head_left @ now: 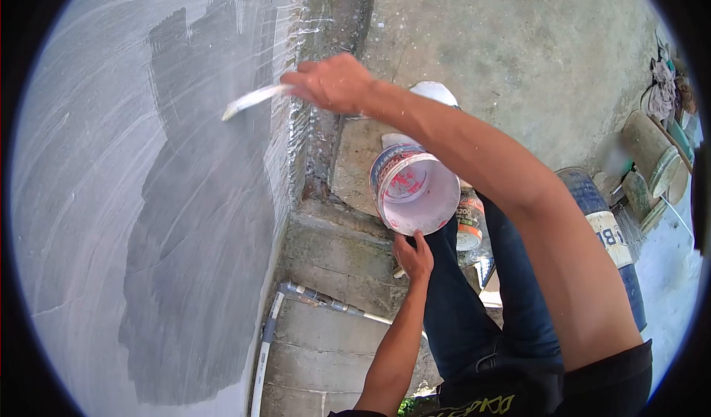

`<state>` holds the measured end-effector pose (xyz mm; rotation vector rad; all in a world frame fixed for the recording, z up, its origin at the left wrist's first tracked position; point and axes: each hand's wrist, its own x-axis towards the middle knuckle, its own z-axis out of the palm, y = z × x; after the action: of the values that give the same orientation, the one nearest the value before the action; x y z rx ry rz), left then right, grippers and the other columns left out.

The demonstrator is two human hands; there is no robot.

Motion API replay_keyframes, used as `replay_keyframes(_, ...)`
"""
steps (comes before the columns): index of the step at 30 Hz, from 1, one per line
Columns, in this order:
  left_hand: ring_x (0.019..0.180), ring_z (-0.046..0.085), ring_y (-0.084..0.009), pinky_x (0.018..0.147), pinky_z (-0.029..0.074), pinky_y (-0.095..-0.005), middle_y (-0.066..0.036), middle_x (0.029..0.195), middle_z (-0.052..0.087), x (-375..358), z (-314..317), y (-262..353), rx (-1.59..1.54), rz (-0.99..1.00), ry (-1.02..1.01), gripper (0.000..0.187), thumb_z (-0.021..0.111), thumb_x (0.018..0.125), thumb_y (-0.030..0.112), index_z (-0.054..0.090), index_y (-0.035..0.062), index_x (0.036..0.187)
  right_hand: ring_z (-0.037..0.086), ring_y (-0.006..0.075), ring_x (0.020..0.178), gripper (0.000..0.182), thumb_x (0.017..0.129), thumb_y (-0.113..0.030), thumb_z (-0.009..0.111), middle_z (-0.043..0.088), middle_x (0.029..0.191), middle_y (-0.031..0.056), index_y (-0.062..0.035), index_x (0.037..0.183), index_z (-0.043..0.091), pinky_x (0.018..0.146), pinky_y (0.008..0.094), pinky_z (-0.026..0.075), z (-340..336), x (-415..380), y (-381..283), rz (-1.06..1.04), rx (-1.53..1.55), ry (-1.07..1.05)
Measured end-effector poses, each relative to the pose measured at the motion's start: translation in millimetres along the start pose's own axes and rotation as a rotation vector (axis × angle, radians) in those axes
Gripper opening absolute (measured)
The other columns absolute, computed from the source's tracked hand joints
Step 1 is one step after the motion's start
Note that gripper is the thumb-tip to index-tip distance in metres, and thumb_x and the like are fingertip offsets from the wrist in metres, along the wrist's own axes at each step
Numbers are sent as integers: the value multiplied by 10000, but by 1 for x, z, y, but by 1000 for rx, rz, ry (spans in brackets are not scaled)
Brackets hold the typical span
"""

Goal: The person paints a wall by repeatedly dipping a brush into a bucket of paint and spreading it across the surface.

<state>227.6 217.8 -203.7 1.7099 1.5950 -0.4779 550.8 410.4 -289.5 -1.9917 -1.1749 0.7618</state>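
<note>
brush [253, 101] blurred; drum [609, 239] partly behind right arm [518, 176]; shirt lettering [481, 407] cut off below.

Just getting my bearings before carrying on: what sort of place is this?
Probably an outdoor work area beside a building: a grey wall with a darker brushed patch, rough concrete floor, a paint-stained bucket.

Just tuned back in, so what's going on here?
A person's right hand holds a paintbrush out at the gray wall, over a darker patch that covers part of it; whether the brush touches is hard to tell. The left hand holds a bucket at its rim, with pinkish-red marks inside. A labeled container shows beside the bucket.
</note>
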Motion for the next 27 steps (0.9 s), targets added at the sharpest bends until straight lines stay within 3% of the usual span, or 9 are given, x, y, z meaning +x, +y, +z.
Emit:
replay_keyframes(3, 1005, 519, -437, 899, 376, -497, -257, 1044, 590, 0, 0, 2, -8, -3, 1, 375, 573, 907, 293, 546, -34, 1089, 663, 341, 733, 276, 974, -395, 475, 656, 837, 104, -205, 1157, 557, 610, 452, 537, -52, 32, 49, 22, -128, 233)
replay_keyframes(5, 1004, 519, -437, 898, 376, -498, -254, 1039, 591, -1, -1, 3, -18, 6, 8, 372, 576, 906, 296, 545, -33, 1076, 618, 442, 884, 311, 976, -298, 451, 639, 948, 261, -79, 1194, 488, 732, 516, 471, -104, 45, 61, 177, 16, 202)
replay_keyframes(8, 1008, 520, -439, 900, 377, -497, -254, 1045, 592, -1, 2, -2, 4, 0, 16, 376, 577, 906, 295, 545, -33, 1086, 623, 437, 881, 321, 975, -298, 468, 645, 947, 260, -98, 1226, 471, 730, 501, 477, -109, 56, 77, 268, 71, 439)
replay_keyframes(11, 1015, 521, -442, 899, 378, -497, -254, 1048, 594, -1, 1, 1, -6, -7, 12, 375, 574, 907, 292, 545, -32, 1094, 638, 420, 865, 312, 962, -318, 506, 655, 924, 247, -90, 1172, 542, 739, 474, 491, -96, 58, 48, 382, 227, 498)
replay_keyframes(13, 1021, 521, -443, 899, 379, -498, -254, 1056, 595, 0, -1, 4, -10, -3, 5, 374, 571, 909, 287, 544, -32, 1102, 651, 333, 729, 234, 992, -386, 430, 636, 754, 111, -184, 1067, 523, 624, 474, 514, -58, 48, 19, 427, 191, 426)
replay_keyframes(19, 1026, 521, -450, 903, 381, -502, -258, 1069, 596, 5, -2, 9, 14, -5, -24, 378, 568, 911, 287, 543, -31, 1114, 623, 347, 635, 203, 969, -349, 513, 620, 709, 117, -149, 980, 545, 549, 456, 478, 22, -31, -46, 197, 367, 161)
replay_keyframes(23, 1022, 520, -451, 903, 381, -502, -260, 1070, 595, 8, -3, 9, 24, 2, -26, 382, 567, 913, 296, 545, -30, 1110, 640, 323, 669, 218, 958, -379, 526, 638, 720, 98, -179, 1000, 602, 586, 451, 498, 10, -25, -29, 122, 365, 37)
replay_keyframes(27, 1021, 522, -447, 908, 379, -498, -257, 1072, 595, 8, -5, 12, 31, 16, -18, 388, 567, 912, 303, 545, -31, 1109, 663, 270, 720, 290, 930, -469, 545, 668, 751, 72, -233, 1056, 657, 629, 417, 516, -73, 23, 13, 203, 186, 101)
